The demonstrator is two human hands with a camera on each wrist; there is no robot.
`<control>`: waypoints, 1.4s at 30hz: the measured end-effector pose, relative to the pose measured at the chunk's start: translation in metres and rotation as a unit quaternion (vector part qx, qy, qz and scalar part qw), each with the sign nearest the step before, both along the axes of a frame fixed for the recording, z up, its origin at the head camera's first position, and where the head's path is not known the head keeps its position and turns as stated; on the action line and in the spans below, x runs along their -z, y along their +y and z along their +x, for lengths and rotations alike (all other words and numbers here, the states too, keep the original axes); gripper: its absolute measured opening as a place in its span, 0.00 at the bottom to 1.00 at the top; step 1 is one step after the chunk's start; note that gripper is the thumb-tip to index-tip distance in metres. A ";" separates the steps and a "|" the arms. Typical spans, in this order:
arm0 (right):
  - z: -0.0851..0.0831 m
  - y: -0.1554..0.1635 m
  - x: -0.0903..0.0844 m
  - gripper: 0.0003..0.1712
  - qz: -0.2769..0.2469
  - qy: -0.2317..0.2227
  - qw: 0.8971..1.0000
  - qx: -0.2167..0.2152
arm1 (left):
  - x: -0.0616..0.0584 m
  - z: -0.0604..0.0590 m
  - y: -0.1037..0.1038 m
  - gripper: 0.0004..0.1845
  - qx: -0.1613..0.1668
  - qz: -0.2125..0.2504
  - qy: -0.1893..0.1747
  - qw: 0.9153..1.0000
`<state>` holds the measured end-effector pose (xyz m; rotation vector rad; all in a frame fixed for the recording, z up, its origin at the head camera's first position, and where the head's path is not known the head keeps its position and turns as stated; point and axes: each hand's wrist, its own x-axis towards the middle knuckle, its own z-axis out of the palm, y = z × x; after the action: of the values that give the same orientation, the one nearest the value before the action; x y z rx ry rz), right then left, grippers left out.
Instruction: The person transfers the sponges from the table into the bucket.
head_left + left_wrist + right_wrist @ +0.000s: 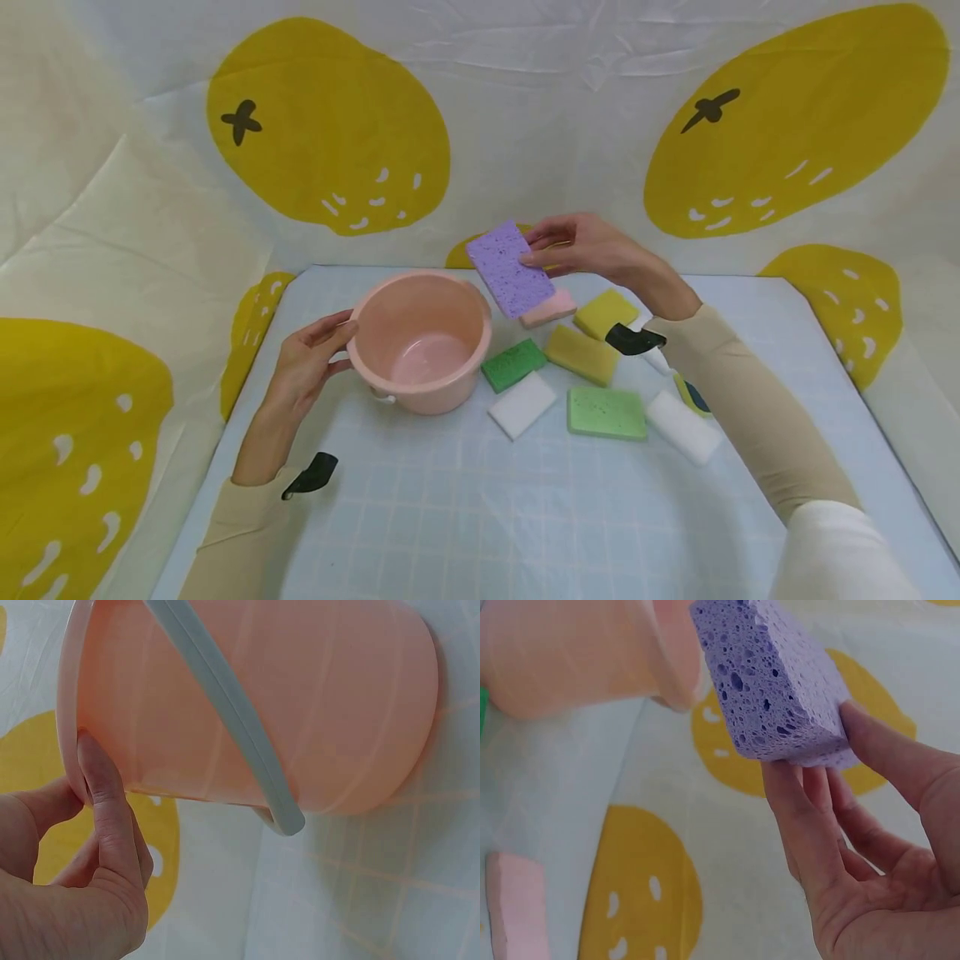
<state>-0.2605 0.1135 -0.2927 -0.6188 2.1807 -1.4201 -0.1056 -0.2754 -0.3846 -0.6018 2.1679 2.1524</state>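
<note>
A pink bucket (420,375) with a pale handle (232,712) stands at the left of the table. My left hand (303,362) pinches its rim between thumb and fingers, as the left wrist view shows (97,847). In my right hand (581,246) is a purple sponge (510,268), held up in the air just right of the bucket's rim. The right wrist view shows the thumb on one face of the porous sponge (772,690) and the fingers under it. The bucket's visible inside holds nothing.
Right of the bucket lie a pink sponge (549,308), yellow sponges (581,354), a dark green sponge (513,365), a light green sponge (606,412) and white sponges (522,405). A blue-and-yellow piece (693,394) is partly behind the right forearm. A lemon-patterned cloth (547,125) hangs behind.
</note>
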 end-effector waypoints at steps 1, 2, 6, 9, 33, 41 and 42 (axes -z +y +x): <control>0.001 -0.004 0.000 0.23 -0.003 0.000 1.000 -0.003 | 0.000 0.000 0.000 0.37 0.002 0.005 0.001 1.000; 0.001 -0.009 0.001 0.22 -0.005 -0.001 1.000 -0.007 | -0.001 0.000 0.000 0.37 0.004 0.007 0.003 1.000; 0.000 -0.026 0.006 0.22 -0.012 -0.011 0.999 -0.033 | -0.001 0.000 0.000 0.38 0.006 0.012 0.006 1.000; 0.000 -0.040 0.009 0.21 -0.014 -0.019 0.998 -0.055 | -0.001 0.000 0.000 0.37 0.005 0.010 0.008 1.000; 0.025 -0.127 0.044 0.19 0.082 0.076 0.976 -0.187 | 0.001 -0.001 -0.001 0.41 -0.001 0.002 -0.015 1.000; 0.036 -0.151 0.062 0.16 0.089 0.155 0.955 -0.238 | 0.002 -0.001 -0.001 0.42 0.005 0.017 -0.009 1.000; 0.038 -0.153 0.064 0.15 0.104 0.165 0.951 -0.238 | 0.002 -0.001 -0.001 0.41 0.007 0.018 -0.008 1.000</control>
<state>-0.2228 -0.0393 -0.3564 -1.2736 2.1737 -0.8699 -0.1065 -0.2762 -0.3862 -0.5971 2.1135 2.1682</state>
